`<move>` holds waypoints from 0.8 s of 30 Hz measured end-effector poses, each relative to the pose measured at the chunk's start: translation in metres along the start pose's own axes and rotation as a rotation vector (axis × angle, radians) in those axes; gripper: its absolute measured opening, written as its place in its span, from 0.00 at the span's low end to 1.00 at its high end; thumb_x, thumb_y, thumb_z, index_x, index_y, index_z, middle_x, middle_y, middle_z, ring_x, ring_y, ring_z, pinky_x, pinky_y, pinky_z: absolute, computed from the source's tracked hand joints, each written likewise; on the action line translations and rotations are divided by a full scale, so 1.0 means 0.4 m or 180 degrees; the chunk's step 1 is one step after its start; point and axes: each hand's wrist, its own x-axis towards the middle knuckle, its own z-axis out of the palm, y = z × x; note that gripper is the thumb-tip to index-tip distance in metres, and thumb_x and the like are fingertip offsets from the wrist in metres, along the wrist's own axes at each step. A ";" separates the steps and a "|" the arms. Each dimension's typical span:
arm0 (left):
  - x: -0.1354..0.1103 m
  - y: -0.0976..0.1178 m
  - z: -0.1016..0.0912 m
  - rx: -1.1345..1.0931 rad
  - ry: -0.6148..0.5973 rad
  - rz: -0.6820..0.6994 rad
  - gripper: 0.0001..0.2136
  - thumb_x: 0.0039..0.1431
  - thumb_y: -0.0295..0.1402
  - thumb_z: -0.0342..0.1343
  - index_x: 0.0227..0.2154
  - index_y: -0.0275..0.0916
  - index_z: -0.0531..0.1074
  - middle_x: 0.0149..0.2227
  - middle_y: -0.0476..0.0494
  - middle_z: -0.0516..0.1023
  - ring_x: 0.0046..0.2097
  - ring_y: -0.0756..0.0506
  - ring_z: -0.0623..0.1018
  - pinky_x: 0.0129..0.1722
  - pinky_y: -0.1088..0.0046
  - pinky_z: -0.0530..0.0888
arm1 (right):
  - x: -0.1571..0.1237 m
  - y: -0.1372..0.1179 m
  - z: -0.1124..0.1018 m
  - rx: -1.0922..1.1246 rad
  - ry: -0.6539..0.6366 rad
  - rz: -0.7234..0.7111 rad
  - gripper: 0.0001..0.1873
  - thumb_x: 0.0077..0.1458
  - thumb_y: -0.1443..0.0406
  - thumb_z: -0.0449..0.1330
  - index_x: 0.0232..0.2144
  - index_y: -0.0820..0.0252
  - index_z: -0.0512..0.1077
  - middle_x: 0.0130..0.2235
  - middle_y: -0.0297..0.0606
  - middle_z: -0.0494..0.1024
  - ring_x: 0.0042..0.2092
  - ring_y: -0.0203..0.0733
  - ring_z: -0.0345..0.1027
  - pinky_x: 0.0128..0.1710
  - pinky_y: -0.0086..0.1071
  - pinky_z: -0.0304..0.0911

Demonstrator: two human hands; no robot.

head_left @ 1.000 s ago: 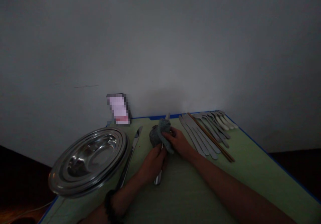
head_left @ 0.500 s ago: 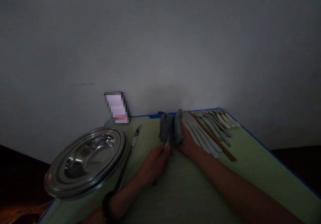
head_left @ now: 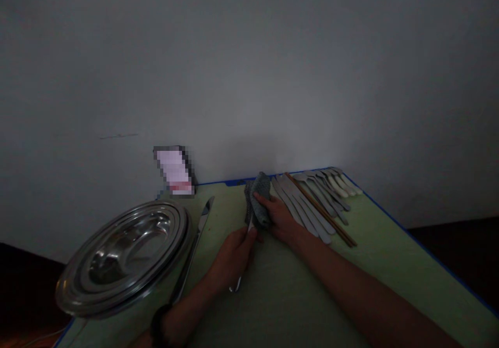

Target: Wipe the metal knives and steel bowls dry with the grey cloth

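Note:
My left hand [head_left: 236,254] is closed around a metal table knife [head_left: 236,285], its handle end sticking out below the fist. A grey cloth [head_left: 260,192] is folded over the far part of the knife, which hides most of the blade. Gripping that cloth from the right is my right hand [head_left: 278,215], thumb on its front. Just right of it lie several table knives [head_left: 307,213] side by side. One more knife [head_left: 195,244] rests left of my left hand, partly behind my forearm.
Stacked round metal plates [head_left: 128,254] stand at the table's left. A phone [head_left: 174,170] leans against the wall behind. Wooden chopsticks [head_left: 322,210], then several spoons and forks [head_left: 327,187], lie along the right on the green table [head_left: 382,254].
My right hand has folded the cloth shut over the knife, its thumb now across the front. Earlier the cloth was spread open around the blade. The view has shifted slightly right.

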 end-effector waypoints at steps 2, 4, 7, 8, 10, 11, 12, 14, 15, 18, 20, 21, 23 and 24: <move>-0.002 0.002 0.001 -0.0072 0.0094 0.0080 0.17 0.59 0.46 0.42 0.29 0.38 0.67 0.16 0.57 0.58 0.20 0.50 0.61 0.21 0.75 0.58 | 0.002 -0.001 0.001 -0.0001 -0.0075 0.0099 0.16 0.39 0.55 0.66 0.28 0.59 0.73 0.23 0.34 0.77 0.27 0.40 0.70 0.28 0.32 0.64; -0.004 0.002 0.003 -0.0163 0.0127 0.0100 0.17 0.59 0.46 0.42 0.28 0.39 0.66 0.16 0.57 0.58 0.20 0.51 0.61 0.21 0.75 0.59 | 0.005 -0.004 0.001 0.0103 -0.0141 0.0210 0.20 0.43 0.47 0.60 0.28 0.58 0.73 0.26 0.38 0.78 0.34 0.46 0.72 0.32 0.35 0.66; -0.003 -0.002 0.004 -0.0159 0.0115 0.0079 0.16 0.60 0.45 0.41 0.28 0.39 0.65 0.17 0.56 0.58 0.20 0.50 0.62 0.21 0.75 0.59 | 0.009 -0.007 -0.001 0.0171 -0.0231 0.0211 0.29 0.47 0.41 0.50 0.30 0.57 0.74 0.30 0.41 0.79 0.40 0.50 0.72 0.36 0.39 0.67; -0.002 -0.003 0.004 -0.0102 0.0120 0.0088 0.16 0.60 0.45 0.41 0.29 0.39 0.66 0.17 0.56 0.59 0.20 0.50 0.62 0.21 0.75 0.59 | 0.010 -0.008 -0.001 0.0132 -0.0267 0.0199 0.29 0.47 0.41 0.49 0.32 0.57 0.74 0.31 0.41 0.79 0.41 0.50 0.72 0.37 0.40 0.67; 0.000 -0.004 0.003 0.0048 0.0146 0.0175 0.16 0.60 0.44 0.40 0.28 0.39 0.66 0.18 0.54 0.60 0.22 0.49 0.63 0.23 0.74 0.60 | 0.009 -0.006 0.001 0.0060 -0.0305 0.0167 0.24 0.49 0.45 0.53 0.36 0.56 0.73 0.34 0.39 0.79 0.42 0.48 0.72 0.38 0.39 0.67; 0.000 -0.005 0.003 0.0119 0.0159 0.0232 0.16 0.60 0.44 0.40 0.27 0.39 0.66 0.19 0.53 0.61 0.23 0.48 0.64 0.24 0.74 0.61 | 0.008 -0.005 0.003 0.0065 -0.0298 0.0131 0.21 0.48 0.48 0.56 0.38 0.55 0.72 0.35 0.37 0.79 0.42 0.47 0.72 0.38 0.38 0.67; 0.001 -0.006 0.003 0.0180 0.0165 0.0289 0.16 0.60 0.44 0.40 0.26 0.39 0.65 0.20 0.53 0.62 0.24 0.48 0.65 0.25 0.73 0.62 | 0.006 -0.003 0.004 0.0099 -0.0270 0.0081 0.18 0.48 0.52 0.58 0.39 0.54 0.72 0.36 0.35 0.79 0.41 0.45 0.72 0.39 0.37 0.67; 0.002 -0.008 0.002 0.0242 0.0142 0.0362 0.16 0.60 0.44 0.40 0.26 0.39 0.65 0.21 0.51 0.64 0.26 0.47 0.67 0.27 0.73 0.63 | 0.003 0.002 0.006 0.0180 -0.0221 -0.0017 0.18 0.45 0.57 0.62 0.41 0.52 0.70 0.36 0.33 0.79 0.41 0.43 0.72 0.40 0.36 0.66; 0.002 -0.010 0.002 0.0254 0.0118 0.0367 0.17 0.60 0.44 0.40 0.26 0.39 0.66 0.22 0.51 0.65 0.26 0.47 0.67 0.27 0.73 0.63 | 0.001 0.004 0.006 0.0188 -0.0201 -0.0049 0.18 0.44 0.58 0.63 0.41 0.53 0.70 0.36 0.33 0.79 0.41 0.43 0.72 0.40 0.36 0.66; 0.003 -0.013 0.003 0.0277 0.0078 0.0355 0.17 0.60 0.45 0.40 0.28 0.39 0.67 0.23 0.49 0.68 0.27 0.46 0.69 0.28 0.72 0.64 | 0.000 0.007 0.004 0.0091 -0.0197 -0.0041 0.17 0.42 0.59 0.65 0.36 0.58 0.72 0.34 0.36 0.79 0.41 0.44 0.72 0.40 0.36 0.66; 0.002 -0.013 0.005 0.0301 0.0086 0.0323 0.17 0.60 0.45 0.41 0.28 0.38 0.67 0.22 0.49 0.68 0.27 0.46 0.69 0.28 0.72 0.65 | 0.001 0.008 0.004 0.0066 -0.0199 -0.0028 0.17 0.41 0.59 0.66 0.35 0.58 0.72 0.34 0.36 0.79 0.41 0.45 0.72 0.40 0.36 0.66; 0.001 -0.012 0.005 0.0306 0.0091 0.0297 0.17 0.60 0.45 0.40 0.28 0.38 0.67 0.21 0.50 0.68 0.26 0.46 0.69 0.27 0.72 0.64 | 0.001 0.008 0.004 0.0069 -0.0200 -0.0039 0.17 0.40 0.59 0.66 0.35 0.58 0.72 0.35 0.36 0.79 0.42 0.45 0.72 0.40 0.36 0.66; -0.001 -0.009 0.007 0.0285 0.0087 0.0225 0.18 0.60 0.46 0.39 0.27 0.39 0.66 0.19 0.52 0.66 0.24 0.47 0.68 0.25 0.72 0.64 | 0.001 0.009 0.006 0.0060 -0.0198 -0.0085 0.18 0.40 0.59 0.66 0.36 0.57 0.72 0.36 0.36 0.79 0.42 0.44 0.72 0.41 0.36 0.66; -0.002 -0.007 0.008 0.0252 0.0072 0.0195 0.18 0.60 0.46 0.39 0.26 0.39 0.65 0.19 0.52 0.65 0.23 0.48 0.67 0.25 0.73 0.63 | 0.001 0.010 0.006 0.0035 -0.0199 -0.0124 0.18 0.41 0.59 0.66 0.37 0.57 0.72 0.36 0.36 0.79 0.42 0.44 0.72 0.41 0.36 0.66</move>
